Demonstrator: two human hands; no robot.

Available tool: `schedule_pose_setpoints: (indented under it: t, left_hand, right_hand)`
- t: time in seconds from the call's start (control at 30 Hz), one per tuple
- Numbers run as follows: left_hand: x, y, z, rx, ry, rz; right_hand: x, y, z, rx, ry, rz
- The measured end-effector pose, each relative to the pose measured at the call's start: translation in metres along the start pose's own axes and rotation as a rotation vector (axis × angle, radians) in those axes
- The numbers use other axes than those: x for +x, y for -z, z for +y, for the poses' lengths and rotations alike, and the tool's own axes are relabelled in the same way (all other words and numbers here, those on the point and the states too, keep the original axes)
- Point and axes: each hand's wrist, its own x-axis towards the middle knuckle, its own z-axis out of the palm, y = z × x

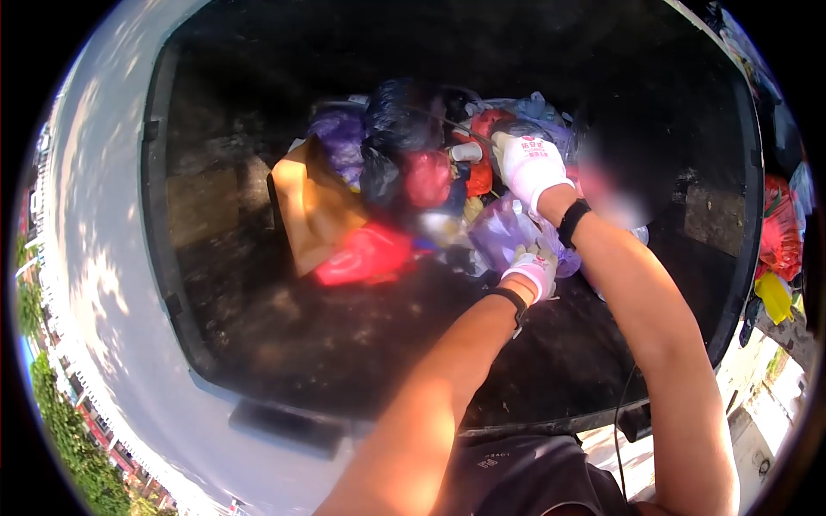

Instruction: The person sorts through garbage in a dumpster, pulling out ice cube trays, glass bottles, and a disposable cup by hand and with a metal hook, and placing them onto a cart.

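Observation:
My left hand [535, 268], in a white glove with pink print, is closed at the lower edge of a translucent purple plastic bag [503, 230]. Just above it, my right hand [529, 165], gloved the same way, has its fingers wrapped round a thin dark rod [447, 120]. The rod slants up and left over the pile of rubbish bags. A red bag [428, 178], a black bag [403, 116] and a white cup [466, 152] lie to the left of my right hand. Its fingertips are partly hidden by the back of the glove.
The pile sits inside a dark bin with a pale grey rim [112, 258]. A brown paper bag [314, 202] and a bright red bag [366, 255] lie at its left. Outside, at the right, hang more bags, one of them red [779, 228]. A thin black cord [619, 430] hangs near my right arm.

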Motion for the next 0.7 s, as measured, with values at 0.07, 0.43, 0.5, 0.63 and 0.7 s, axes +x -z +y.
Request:
schedule_pose_setpoints:
  t: [0.07,0.43,0.5,0.63,0.7]
  left_hand:
    - [-0.015,0.024,-0.014,-0.023,-0.024,-0.084]
    - [-0.057,0.053,-0.097,-0.317,0.087,0.041]
    - [-0.059,0.053,-0.104,-0.302,0.100,0.072]
    - [-0.060,0.057,-0.100,-0.252,0.146,0.004]
    - [-0.063,0.053,-0.096,-0.262,0.141,0.034]
  right_hand:
    - [-0.007,-0.031,0.008,-0.091,-0.037,-0.050]
    - [-0.133,-0.033,0.073,-0.100,-0.214,-0.341]
    - [-0.163,-0.022,0.083,-0.115,-0.197,-0.336]
    - [-0.220,0.030,0.101,-0.193,-0.350,-0.377]
    - [-0.246,0.054,0.118,-0.269,-0.410,-0.431]
